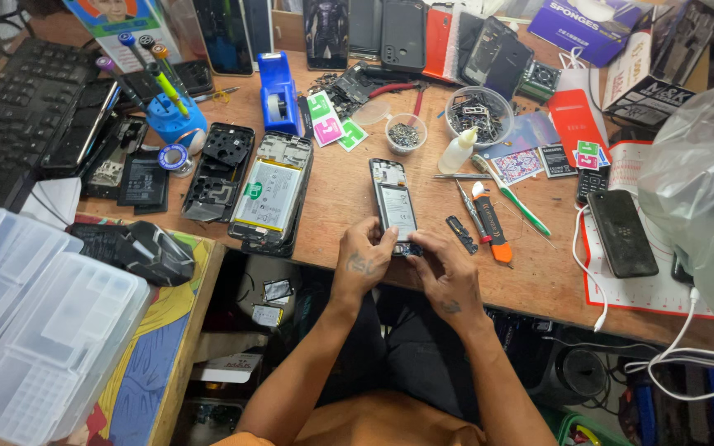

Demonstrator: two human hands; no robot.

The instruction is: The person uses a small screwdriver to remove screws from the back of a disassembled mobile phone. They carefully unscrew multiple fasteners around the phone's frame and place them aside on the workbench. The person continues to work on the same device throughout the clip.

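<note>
Bare wood left of the opened phone (395,206); screwdrivers (483,216) crowd its right.

tape dispenser (278,92): blue | cutter (489,223): orange (black blade end) | toothbrush (512,196): green-white

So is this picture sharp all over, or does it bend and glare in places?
Head view: the opened phone under the left hand and right hand is sharp; the table edge and keyboard bow as through a wide lens; the plastic bag glares white; shadows are soft.
</note>
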